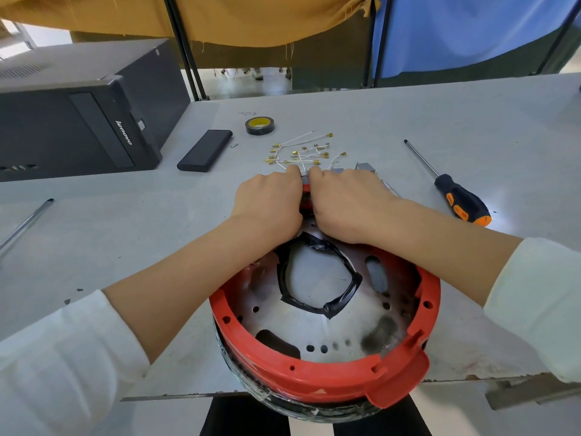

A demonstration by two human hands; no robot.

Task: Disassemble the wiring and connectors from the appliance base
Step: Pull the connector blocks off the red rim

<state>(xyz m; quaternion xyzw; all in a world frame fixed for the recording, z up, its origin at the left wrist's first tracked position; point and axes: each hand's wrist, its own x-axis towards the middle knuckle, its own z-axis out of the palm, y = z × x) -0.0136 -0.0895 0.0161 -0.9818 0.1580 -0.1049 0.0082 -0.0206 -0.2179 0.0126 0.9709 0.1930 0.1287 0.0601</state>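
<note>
At the worktop's near edge sits the red appliance base [323,369], overhanging slightly. Left hand [267,202] and right hand [342,202], fingers curled, meet at its far rim; what they grip is hidden. Loose white wires [301,151] lie just beyond.

Loose wires [301,151] just beyond hands [309,202]
</note>
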